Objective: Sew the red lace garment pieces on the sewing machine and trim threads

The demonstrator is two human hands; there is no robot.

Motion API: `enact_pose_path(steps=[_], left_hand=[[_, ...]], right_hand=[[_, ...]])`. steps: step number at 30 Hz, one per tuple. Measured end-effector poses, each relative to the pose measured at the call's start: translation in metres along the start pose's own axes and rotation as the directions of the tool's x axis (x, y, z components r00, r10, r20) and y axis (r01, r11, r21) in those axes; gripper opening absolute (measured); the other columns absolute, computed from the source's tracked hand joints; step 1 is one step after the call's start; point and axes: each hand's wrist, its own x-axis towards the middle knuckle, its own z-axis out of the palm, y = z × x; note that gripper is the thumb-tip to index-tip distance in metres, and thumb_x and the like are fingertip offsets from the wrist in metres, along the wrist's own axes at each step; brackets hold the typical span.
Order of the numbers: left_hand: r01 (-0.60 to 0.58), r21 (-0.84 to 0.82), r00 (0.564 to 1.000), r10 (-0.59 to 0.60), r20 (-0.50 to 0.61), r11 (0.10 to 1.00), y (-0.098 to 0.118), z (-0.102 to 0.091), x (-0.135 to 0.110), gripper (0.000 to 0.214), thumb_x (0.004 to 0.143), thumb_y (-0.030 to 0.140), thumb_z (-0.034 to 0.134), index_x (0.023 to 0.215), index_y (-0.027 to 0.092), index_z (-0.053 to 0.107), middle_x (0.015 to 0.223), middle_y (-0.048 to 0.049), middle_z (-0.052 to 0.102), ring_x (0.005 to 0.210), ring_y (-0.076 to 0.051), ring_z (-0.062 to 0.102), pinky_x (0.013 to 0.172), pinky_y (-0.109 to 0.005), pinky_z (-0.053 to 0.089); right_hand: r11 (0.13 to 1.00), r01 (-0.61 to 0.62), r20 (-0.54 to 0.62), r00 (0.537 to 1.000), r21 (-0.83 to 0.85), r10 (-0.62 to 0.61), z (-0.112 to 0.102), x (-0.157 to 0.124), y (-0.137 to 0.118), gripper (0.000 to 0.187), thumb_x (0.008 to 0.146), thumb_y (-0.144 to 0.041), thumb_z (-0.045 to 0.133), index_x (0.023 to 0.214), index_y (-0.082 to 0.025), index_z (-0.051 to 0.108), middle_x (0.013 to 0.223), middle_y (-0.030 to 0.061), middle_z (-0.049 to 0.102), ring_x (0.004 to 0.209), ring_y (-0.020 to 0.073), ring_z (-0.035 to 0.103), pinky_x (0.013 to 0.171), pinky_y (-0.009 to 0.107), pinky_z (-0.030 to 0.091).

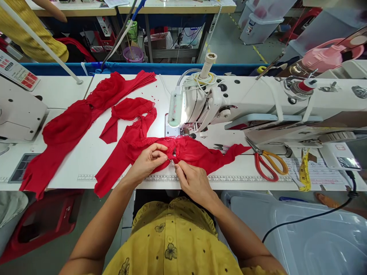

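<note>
A red lace-edged bra (195, 151) lies spread on the white table, just in front of the sewing machine's needle area. My left hand (149, 160) is closed in a pinch at the middle of the bra, thumb and forefinger together on its edge. Facing it, my right hand (195, 179) is closed around a thin metal tool (171, 161), whose tip points at the left fingertips; its handle is hidden in the fist. Behind the left forearm, more red fabric pieces (129, 109) and a second red bra (69, 118) lie on the table.
The white sewing machine (206, 103) stands behind the bra, its lamp lit. To the right are scissors (268, 162) with red and orange handles, a yellow tape measure (304, 170) and written paper (318, 172). A lidded plastic bin (286, 225) sits below the table edge.
</note>
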Motion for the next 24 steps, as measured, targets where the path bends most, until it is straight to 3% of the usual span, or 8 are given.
enact_pose_path(steps=[4, 9, 12, 14, 18, 21, 24], left_hand=[[-0.023, -0.043, 1.000, 0.023, -0.005, 0.999, -0.005, 0.010, -0.003, 0.052, 0.074, 0.043, 0.078, 0.115, 0.019, 0.056, 0.083, 0.0014, 0.066, 0.078, -0.012, 0.060, 0.076, -0.025, 0.046], [-0.071, 0.041, 0.996, 0.073, -0.055, 0.997, -0.014, 0.015, -0.007, 0.052, 0.072, 0.037, 0.078, 0.115, 0.020, 0.056, 0.079, 0.0016, 0.067, 0.073, -0.014, 0.061, 0.071, -0.026, 0.047], [-0.031, 0.153, 0.995, 0.045, -0.087, 0.988, -0.013, 0.007, -0.011, 0.043, 0.071, 0.035, 0.078, 0.107, 0.018, 0.060, 0.075, 0.0020, 0.066, 0.068, -0.013, 0.060, 0.066, -0.025, 0.044], [0.016, 0.141, 0.996, -0.003, -0.091, 0.990, -0.009, 0.000, -0.014, 0.047, 0.069, 0.034, 0.080, 0.108, 0.018, 0.060, 0.075, 0.0022, 0.067, 0.069, -0.013, 0.060, 0.068, -0.025, 0.045], [0.066, 0.016, 0.997, -0.066, -0.050, 0.998, -0.004, -0.006, -0.016, 0.058, 0.068, 0.035, 0.083, 0.117, 0.018, 0.059, 0.078, 0.0018, 0.068, 0.074, -0.013, 0.063, 0.074, -0.026, 0.047], [0.055, -0.024, 0.998, -0.055, -0.036, 0.998, -0.005, -0.005, -0.016, 0.061, 0.068, 0.035, 0.084, 0.120, 0.018, 0.058, 0.081, 0.0013, 0.069, 0.077, -0.013, 0.063, 0.077, -0.027, 0.047], [0.044, -0.023, 0.999, -0.044, -0.025, 0.999, -0.006, -0.005, -0.016, 0.061, 0.070, 0.035, 0.084, 0.121, 0.018, 0.057, 0.083, 0.0008, 0.069, 0.080, -0.014, 0.064, 0.080, -0.027, 0.047]], right_hand=[[0.992, -0.001, -0.031, 1.000, 0.123, 0.005, 0.006, 0.003, -0.002, 0.033, 0.104, -0.031, 0.033, 0.076, -0.022, 0.046, 0.061, -0.0028, 0.053, 0.053, 0.0119, 0.045, 0.056, 0.027, 0.024], [0.966, -0.019, -0.072, 0.997, 0.258, 0.039, 0.008, 0.005, 0.003, 0.032, 0.104, -0.034, 0.034, 0.077, -0.023, 0.048, 0.062, -0.0026, 0.055, 0.054, 0.0122, 0.048, 0.054, 0.025, 0.030], [0.920, -0.063, -0.254, 0.952, 0.386, 0.171, 0.000, 0.002, 0.016, 0.031, 0.104, -0.038, 0.032, 0.082, -0.023, 0.049, 0.069, -0.0012, 0.059, 0.056, 0.0125, 0.051, 0.055, 0.025, 0.036], [0.910, -0.071, -0.325, 0.920, 0.408, 0.218, -0.007, 0.000, 0.025, 0.032, 0.105, -0.040, 0.032, 0.084, -0.024, 0.050, 0.070, -0.0012, 0.057, 0.056, 0.0127, 0.051, 0.056, 0.025, 0.039], [0.920, 0.031, -0.204, 0.978, 0.391, 0.054, -0.014, -0.004, 0.027, 0.025, 0.106, -0.035, 0.036, 0.097, -0.023, 0.057, 0.071, -0.0014, 0.057, 0.062, 0.0134, 0.056, 0.062, 0.025, 0.045], [0.921, 0.157, -0.216, 0.973, 0.358, -0.082, -0.014, -0.003, 0.018, 0.019, 0.104, -0.031, 0.042, 0.109, -0.022, 0.059, 0.093, 0.0051, 0.065, 0.085, 0.0172, 0.063, 0.076, 0.029, 0.050], [0.921, 0.262, -0.235, 0.952, 0.289, -0.197, -0.013, 0.004, 0.012, 0.022, 0.100, -0.029, 0.053, 0.120, -0.023, 0.060, 0.102, 0.0073, 0.064, 0.096, 0.0194, 0.061, 0.085, 0.033, 0.051]])
